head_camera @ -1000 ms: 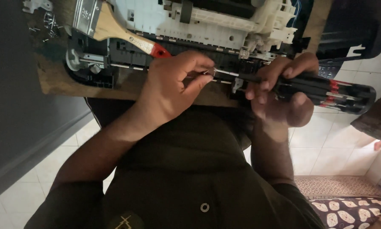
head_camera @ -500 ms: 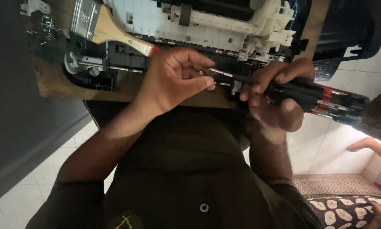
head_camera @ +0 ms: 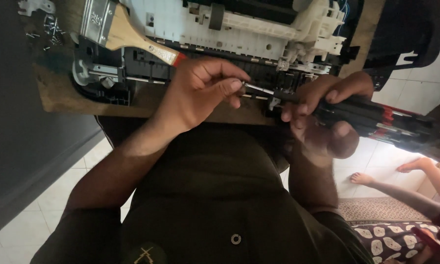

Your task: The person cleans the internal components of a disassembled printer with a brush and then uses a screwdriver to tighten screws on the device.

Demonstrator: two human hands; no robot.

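Note:
My left hand [head_camera: 200, 95] pinches the thin metal shaft of a screwdriver [head_camera: 259, 89] between thumb and forefinger. My right hand [head_camera: 323, 115] is wrapped around the screwdriver's black and red handle [head_camera: 376, 120], which points to the right. Both hands hover over the near edge of a wooden table [head_camera: 58, 95]. Just beyond them lies an opened printer mechanism [head_camera: 239, 29], white plastic on top and black parts [head_camera: 107, 78] at its near side.
A wooden-handled paintbrush [head_camera: 127, 32] with a red tip rests across the mechanism at left. Several small screws [head_camera: 48, 29] lie at the table's far left corner. Another person's bare feet [head_camera: 376, 178] rest on the tiled floor at right, by a patterned rug [head_camera: 376, 234].
The screwdriver and both hands have shifted slightly; my left fingers have slid along the shaft. Another person's feet have come into view at right.

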